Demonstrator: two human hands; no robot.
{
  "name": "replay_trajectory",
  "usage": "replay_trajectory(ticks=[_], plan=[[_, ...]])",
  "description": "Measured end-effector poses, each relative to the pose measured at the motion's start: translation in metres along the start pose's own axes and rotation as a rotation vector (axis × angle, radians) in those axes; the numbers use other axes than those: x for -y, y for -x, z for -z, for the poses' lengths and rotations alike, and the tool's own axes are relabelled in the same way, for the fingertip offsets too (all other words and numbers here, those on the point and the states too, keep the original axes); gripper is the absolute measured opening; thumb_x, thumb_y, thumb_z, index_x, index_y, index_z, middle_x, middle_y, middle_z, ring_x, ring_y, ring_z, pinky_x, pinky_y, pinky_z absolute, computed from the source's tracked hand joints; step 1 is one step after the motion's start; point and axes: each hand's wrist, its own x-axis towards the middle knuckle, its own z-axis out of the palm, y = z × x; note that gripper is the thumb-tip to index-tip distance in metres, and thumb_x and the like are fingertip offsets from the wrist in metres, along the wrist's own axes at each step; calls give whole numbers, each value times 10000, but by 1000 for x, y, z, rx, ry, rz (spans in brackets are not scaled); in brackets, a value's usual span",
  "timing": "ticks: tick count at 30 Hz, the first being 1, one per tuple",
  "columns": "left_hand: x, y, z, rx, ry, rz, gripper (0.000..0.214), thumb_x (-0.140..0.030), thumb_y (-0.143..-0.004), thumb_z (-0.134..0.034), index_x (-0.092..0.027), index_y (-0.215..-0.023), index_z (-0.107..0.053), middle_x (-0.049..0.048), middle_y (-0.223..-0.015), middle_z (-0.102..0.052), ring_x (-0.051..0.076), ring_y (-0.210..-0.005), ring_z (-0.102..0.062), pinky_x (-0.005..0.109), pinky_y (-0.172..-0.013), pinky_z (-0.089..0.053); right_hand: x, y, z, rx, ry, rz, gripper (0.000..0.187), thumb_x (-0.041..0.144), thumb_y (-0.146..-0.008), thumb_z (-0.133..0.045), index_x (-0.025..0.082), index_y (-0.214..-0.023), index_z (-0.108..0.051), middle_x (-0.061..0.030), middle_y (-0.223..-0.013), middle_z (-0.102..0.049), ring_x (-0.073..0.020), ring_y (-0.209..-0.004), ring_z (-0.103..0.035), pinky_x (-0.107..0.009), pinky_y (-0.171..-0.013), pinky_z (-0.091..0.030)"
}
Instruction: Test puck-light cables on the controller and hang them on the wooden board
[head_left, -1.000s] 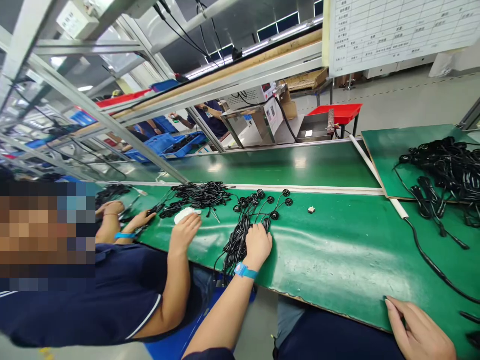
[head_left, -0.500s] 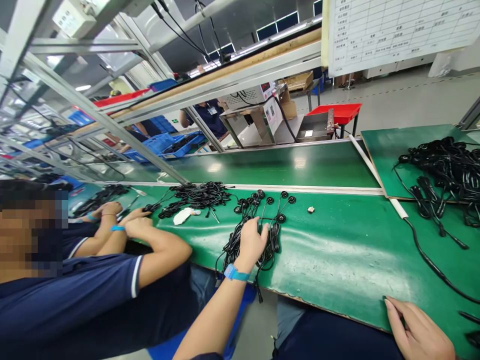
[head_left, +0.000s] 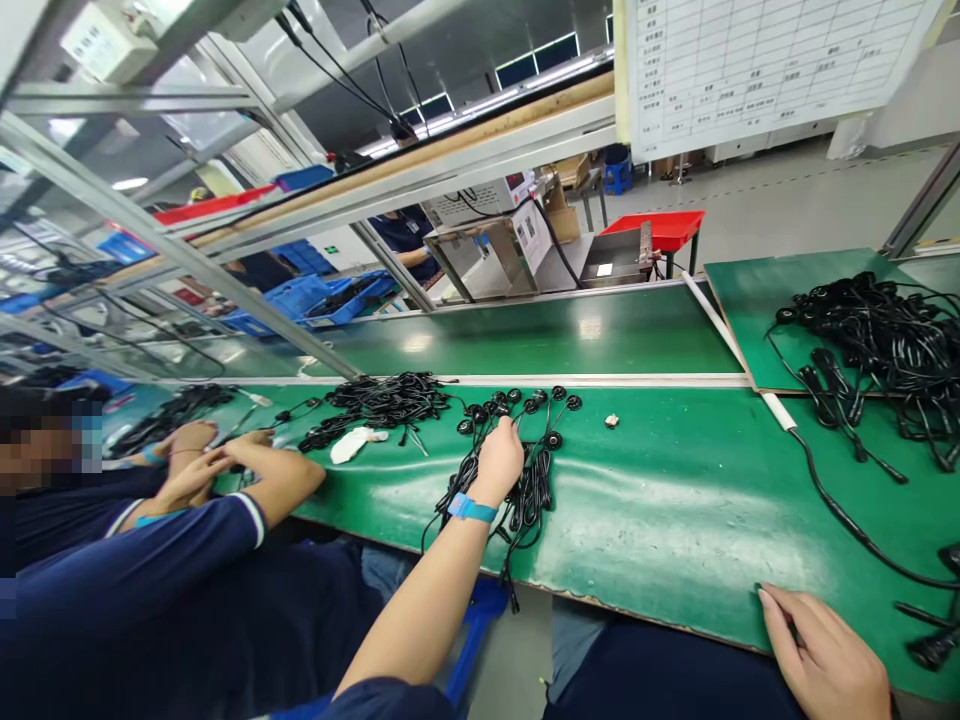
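Observation:
My left hand (head_left: 498,458), with a blue wrist strap, reaches far out over a bundle of black cables (head_left: 525,480) with round black end pieces (head_left: 553,440) on the green bench (head_left: 675,500). Its fingers curl down onto the cables near the round ends. My right hand (head_left: 821,655) lies at the near edge of the bench, fingers together and flat, holding nothing I can see. A single black cable (head_left: 847,520) runs across the mat just beyond it.
A co-worker in a dark blue shirt (head_left: 187,590) sits at my left with folded arms. Another cable pile (head_left: 382,400) and a white cloth (head_left: 352,443) lie before them. A big cable heap (head_left: 885,340) sits at the right. A small white part (head_left: 611,421) lies alone.
My left hand has slid forward along the cable bundle toward the round ends. The co-worker pulled both arms back and folded them. My right hand stayed put.

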Motion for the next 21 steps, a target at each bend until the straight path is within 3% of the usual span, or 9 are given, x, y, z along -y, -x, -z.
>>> replay_trajectory(ticks=[4,7,9,11,13,16,18,21], plan=[[7,13,-7,81,-9,-17,264,-247,-1037,-373,-146,-1010,-615,147,-823,-716,285,-814,-729,330,-717,-493,1,-2,1,2,-11,9,119,286,-1041,-615,186,-1058,-678,-6,-970,-715,-165,-847,-687,-274,-854,-472],[8,30,-10,70,-19,-23,382,-368,-1057,-353,-93,-1127,-610,199,-975,-715,311,-998,-712,369,-852,-509,1,-2,1,1,-14,12,106,271,-1036,-624,186,-1069,-677,-7,-976,-713,-163,-847,-685,-275,-858,-470],[4,48,-11,51,-31,-42,614,-555,-1017,-423,-30,-1321,-519,261,-1170,-665,352,-1160,-651,403,-948,-493,1,-2,0,0,-15,12,112,275,-1036,-624,187,-1079,-680,-10,-986,-714,-167,-849,-684,-279,-858,-471],[-2,66,-11,59,-46,-50,941,-721,-894,-546,9,-1463,-380,303,-1278,-595,403,-1208,-611,431,-962,-493,1,-2,0,-1,-19,7,120,280,-1038,-617,189,-1078,-685,-17,-986,-717,-175,-848,-685,-284,-855,-473],[-7,79,-13,84,-42,-26,1107,-758,-807,-627,18,-1523,-294,314,-1289,-567,433,-1185,-612,452,-942,-500,2,-2,0,-3,-25,-3,119,278,-1036,-614,190,-1060,-691,-24,-976,-722,-184,-844,-689,-286,-851,-478],[-11,81,-15,130,93,55,1026,-586,-804,-703,5,-1535,-290,319,-1324,-539,427,-1200,-606,458,-963,-487,3,-4,1,-10,-38,-7,102,269,-1023,-626,194,-1031,-696,-26,-961,-725,-187,-831,-693,-284,-841,-486],[-10,73,-16,140,315,167,932,-392,-731,-767,-28,-1494,-373,297,-1329,-555,405,-1229,-593,445,-994,-467,4,-5,2,-15,-49,-5,94,260,-1018,-630,193,-1024,-696,-27,-955,-725,-185,-823,-694,-285,-842,-490],[-7,56,-12,129,630,355,804,-204,-582,-777,-79,-1337,-530,201,-1121,-679,362,-1126,-640,420,-952,-476,5,-6,2,-24,-61,-6,93,249,-1015,-630,186,-1033,-697,-24,-957,-723,-179,-827,-695,-284,-856,-494]])
